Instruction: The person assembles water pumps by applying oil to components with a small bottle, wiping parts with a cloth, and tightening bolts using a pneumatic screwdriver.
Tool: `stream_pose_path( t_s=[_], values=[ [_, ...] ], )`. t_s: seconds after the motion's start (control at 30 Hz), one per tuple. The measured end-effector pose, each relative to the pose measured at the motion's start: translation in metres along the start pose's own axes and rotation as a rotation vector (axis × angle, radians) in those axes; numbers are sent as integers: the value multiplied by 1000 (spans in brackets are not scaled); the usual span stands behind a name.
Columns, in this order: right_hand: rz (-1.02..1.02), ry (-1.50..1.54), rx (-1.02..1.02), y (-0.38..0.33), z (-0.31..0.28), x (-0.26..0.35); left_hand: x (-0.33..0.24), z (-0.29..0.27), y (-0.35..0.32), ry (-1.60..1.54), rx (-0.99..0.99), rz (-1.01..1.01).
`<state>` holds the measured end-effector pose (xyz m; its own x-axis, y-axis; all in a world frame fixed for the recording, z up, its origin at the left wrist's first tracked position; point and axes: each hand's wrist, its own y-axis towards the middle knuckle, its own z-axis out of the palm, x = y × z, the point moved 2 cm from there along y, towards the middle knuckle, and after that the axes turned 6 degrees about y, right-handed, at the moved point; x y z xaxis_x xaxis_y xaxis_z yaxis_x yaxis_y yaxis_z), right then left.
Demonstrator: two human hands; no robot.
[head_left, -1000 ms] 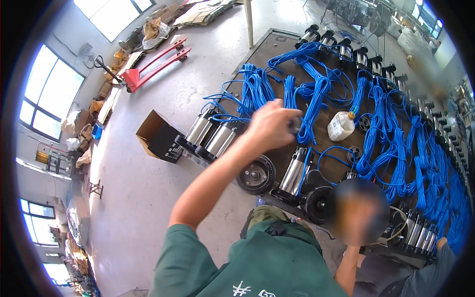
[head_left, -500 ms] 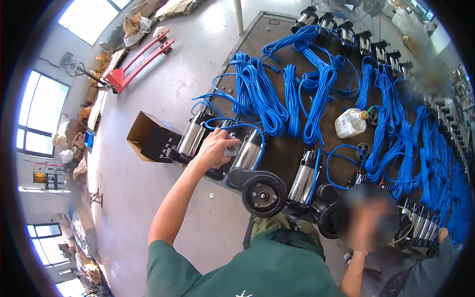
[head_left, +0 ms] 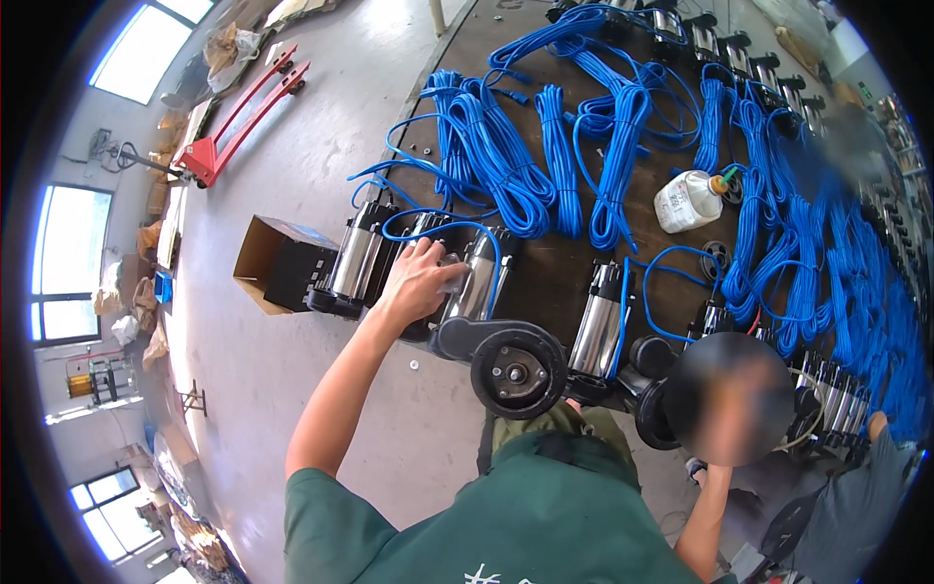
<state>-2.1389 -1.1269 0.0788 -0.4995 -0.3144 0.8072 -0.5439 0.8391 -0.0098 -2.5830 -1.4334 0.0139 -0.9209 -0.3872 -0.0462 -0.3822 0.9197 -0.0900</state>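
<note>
My left hand (head_left: 416, 284) is at the near left of the table, its fingers curled by a silver motor-like cylinder with a black top. Between its thumb and fingers is a small greyish, see-through piece (head_left: 451, 273), too small to name. Just right of it stands another silver cylinder (head_left: 474, 282) with a blue cable looped over it. A black arm-shaped housing with a round wheel-like end (head_left: 518, 374) lies at the near edge. My right hand (head_left: 739, 414) is at the near right by a black round part; a blur hides its fingers.
Bundles of blue cable (head_left: 508, 165) cover much of the dark table (head_left: 530, 73). A white bottle (head_left: 689, 201) stands among them. At the left corner lies an open cardboard box (head_left: 282, 265). A red pallet jack (head_left: 209, 156) stands on the floor. Another person's arm (head_left: 866, 477) shows at right.
The view has shifted, so the table sits slightly higher and further left in the picture. My left hand stays by the same cylinders, fingers reaching further over one. The right hand stays blurred.
</note>
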Motion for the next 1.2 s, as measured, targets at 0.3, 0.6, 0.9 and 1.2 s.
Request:
stream_pose_path(
  t_s=[0.3,0.6,0.9,1.2],
  values=[
    [-35,92,-171,-8,-48,8,-83,-128,-20,-171,-161,-234],
    [-139,168,-91,-22,-22,11,-342,-98,47,-301,-126,336],
    [-189,237,-156,-29,-2,-8,-355,-82,54,-253,-97,307],
    [-203,190,-175,-35,-1,-8,-349,-79,54,-237,-111,390]
  ],
)
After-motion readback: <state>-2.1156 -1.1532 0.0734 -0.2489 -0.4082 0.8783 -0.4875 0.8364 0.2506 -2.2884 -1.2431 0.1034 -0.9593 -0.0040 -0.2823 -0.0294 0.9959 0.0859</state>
